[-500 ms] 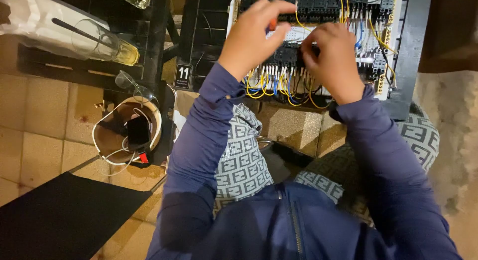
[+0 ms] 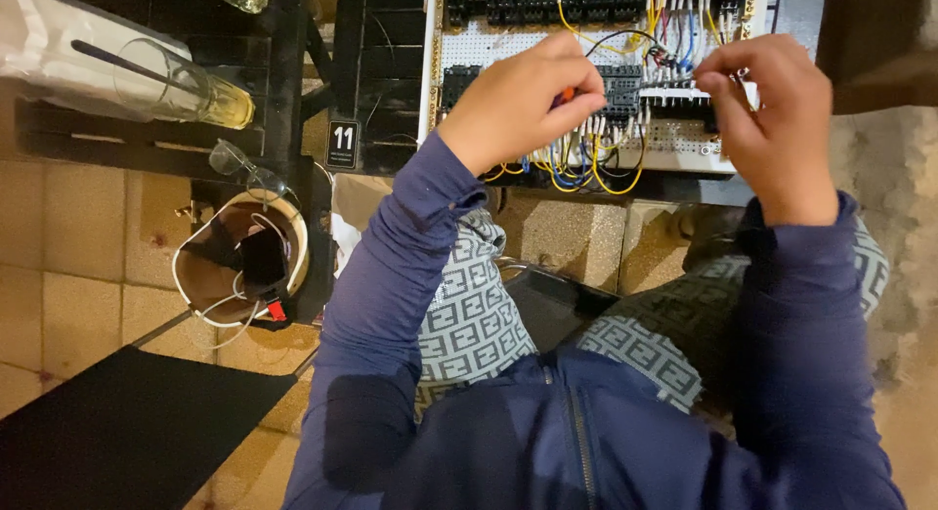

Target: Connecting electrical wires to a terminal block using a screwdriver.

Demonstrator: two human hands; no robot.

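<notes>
Panel [image 2: 674,144]: white perforated board with black terminal blocks and yellow, blue, red and white wires, propped upright beyond the knees.
Left hand [image 2: 528,105]: grip clenched on a small orange-handled tool [image 2: 565,96], at the wires near the panel's middle.
Right hand [image 2: 772,114]: fingers pinched at the wires by the panel's right edge; what they hold cannot be told.
Floor [image 2: 78,266]: beige tiles, dim light.
Left side: bucket [image 2: 244,261] with cables, a glass [image 2: 186,80], spectacles [image 2: 244,168] on a dark rack.
</notes>
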